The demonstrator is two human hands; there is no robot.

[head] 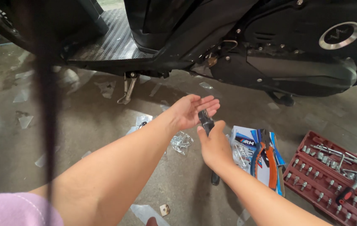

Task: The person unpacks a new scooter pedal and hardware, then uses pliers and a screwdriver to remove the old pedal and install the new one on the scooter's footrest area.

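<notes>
**Hands meet over the floor beside the scooter**

A pink sleeve (13,209) sits nearest. The right hand (215,146) has its grip closed around a small dark tool (205,119), resting it against the open, empty left hand (193,111). Pliers (266,157) lie nearby.

Single head view — looks down, forward, close over concrete floor (103,138) toward scooter underside (245,46).

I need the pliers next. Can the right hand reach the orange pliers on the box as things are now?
Probably yes. The pliers lie uncovered on the box just beside the right hand, but that hand is holding a dark part.
</notes>
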